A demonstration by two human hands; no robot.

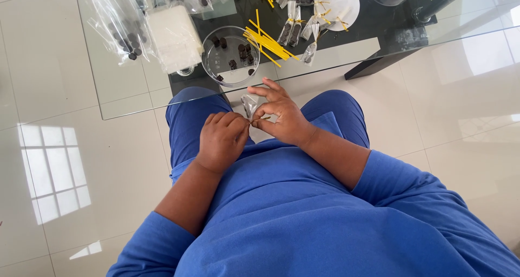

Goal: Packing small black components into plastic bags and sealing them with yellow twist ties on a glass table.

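Both hands over the lap, just off the glass table edge. Right hand pinches the neck of a small clear bag; left hand closed on a thin yellow twist tie at the same spot. On the table: round clear dish with dark pieces, pile of yellow ties, finished tied bags.

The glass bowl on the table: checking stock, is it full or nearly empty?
Nearly empty: the glass bowl holds only a few dark pieces scattered on its bottom.
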